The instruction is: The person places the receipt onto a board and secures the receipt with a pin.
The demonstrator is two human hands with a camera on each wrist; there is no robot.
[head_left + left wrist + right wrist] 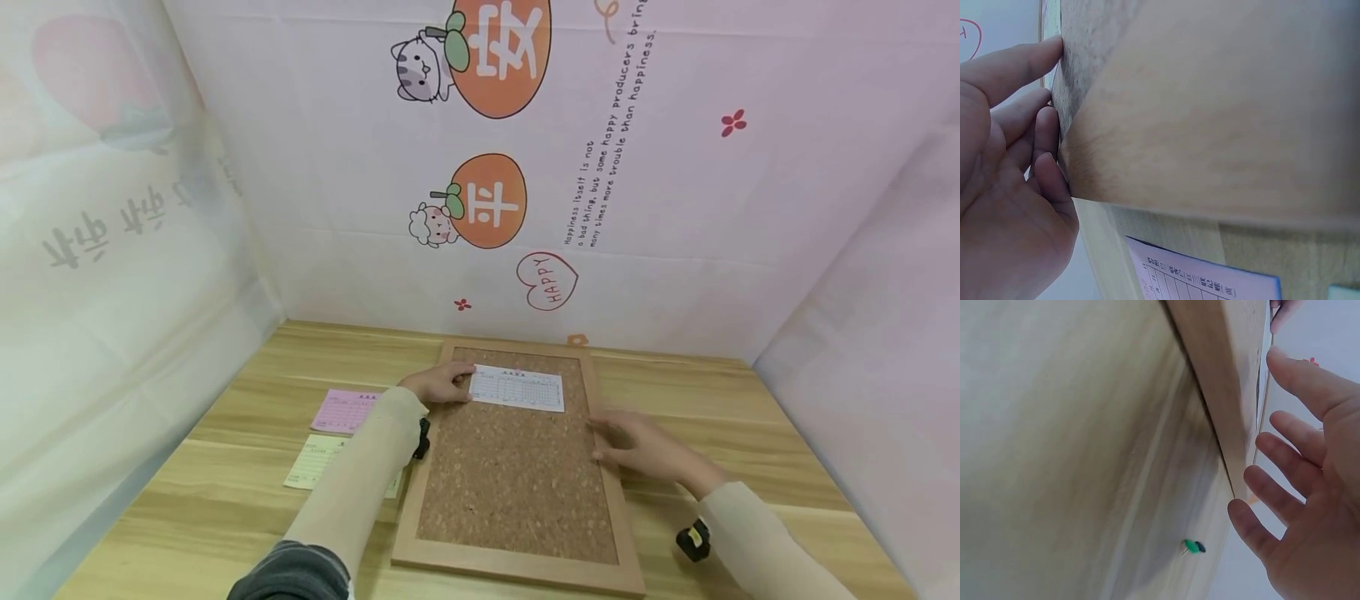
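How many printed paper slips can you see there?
3. A white slip lies on the corkboard; a pink slip and, nearer the person, a yellow slip lie on the table to its left. The left sleeve partly covers those two, so others could be hidden.

The head view looks forward and down over the worktop (690,392). Both wrist views, much nearer, share the corkboard (517,483).

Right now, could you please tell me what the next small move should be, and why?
I would probably have the right hand pick up the green pushpin: that hand holds nothing and the pin lies near it on the table, while the left hand is at the left edge of the white slip on the cork board.
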